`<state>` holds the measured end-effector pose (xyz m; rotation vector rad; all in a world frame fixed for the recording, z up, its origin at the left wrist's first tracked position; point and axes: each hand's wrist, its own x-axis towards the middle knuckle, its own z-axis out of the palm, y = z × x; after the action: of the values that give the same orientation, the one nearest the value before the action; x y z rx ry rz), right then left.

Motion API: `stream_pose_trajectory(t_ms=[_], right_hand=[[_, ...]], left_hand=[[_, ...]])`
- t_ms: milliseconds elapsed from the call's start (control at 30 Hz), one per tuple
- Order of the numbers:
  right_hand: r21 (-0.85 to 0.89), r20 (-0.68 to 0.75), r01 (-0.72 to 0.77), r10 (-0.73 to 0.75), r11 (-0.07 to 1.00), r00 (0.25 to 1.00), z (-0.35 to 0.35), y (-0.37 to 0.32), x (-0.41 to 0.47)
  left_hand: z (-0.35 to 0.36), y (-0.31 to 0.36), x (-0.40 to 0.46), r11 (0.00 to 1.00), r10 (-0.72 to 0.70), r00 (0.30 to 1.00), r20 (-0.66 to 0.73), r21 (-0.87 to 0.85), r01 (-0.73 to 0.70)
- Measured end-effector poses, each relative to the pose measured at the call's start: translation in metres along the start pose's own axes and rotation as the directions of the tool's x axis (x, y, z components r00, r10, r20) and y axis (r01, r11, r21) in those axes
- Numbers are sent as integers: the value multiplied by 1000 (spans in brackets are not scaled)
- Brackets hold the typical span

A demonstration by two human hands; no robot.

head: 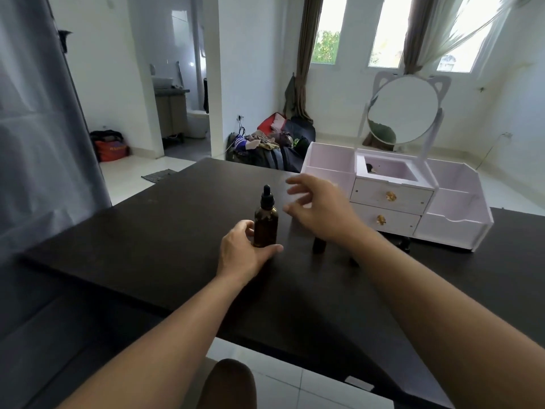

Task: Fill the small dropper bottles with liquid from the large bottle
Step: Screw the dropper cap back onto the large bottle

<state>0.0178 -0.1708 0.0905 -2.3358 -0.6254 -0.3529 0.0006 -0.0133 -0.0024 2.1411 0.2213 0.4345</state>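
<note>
Two hands are over the dark worktop (141, 231). One amber dropper bottle (266, 224) with a black dropper cap stands upright at frame centre; the left hand (246, 250) has its grip curled round the bottle's base. Right hand (320, 208) hovers just right of the bottle, fingers spread and loose, holding nothing. One small dark bottle (319, 245) shows partly under that wrist. One white organiser (454, 214) with two drawers and one round mirror (404, 109) sits at right. Behind lie white floor tiles, three windows and a clothes pile (271, 143).

White-walled room, tiled floor (295, 385), bright windows (389, 28) (brown curtains (306, 54)), dark table (147, 231).
</note>
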Motion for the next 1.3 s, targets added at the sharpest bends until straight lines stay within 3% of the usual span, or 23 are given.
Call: stream_pose_trajectory(t_ms=[100, 267, 567, 1300], right_hand=[[-18, 121, 55, -53, 998, 991, 1, -15, 25], [-195, 229, 193, -147, 962, 962, 5, -23, 50], [-175, 334, 235, -167, 956, 928, -1, -28, 61], [-336, 394, 288, -145, 897, 908, -6, -39, 63]], left_hand=[[-1, 1, 1, 1000, -6, 1000, 18, -16, 6], [0, -4, -1, 1000, 18, 1000, 14, -5, -17], [3, -7, 1, 999, 38, 999, 20, 7, -38], [6, -13, 2, 995, 82, 997, 10, 48, -82]])
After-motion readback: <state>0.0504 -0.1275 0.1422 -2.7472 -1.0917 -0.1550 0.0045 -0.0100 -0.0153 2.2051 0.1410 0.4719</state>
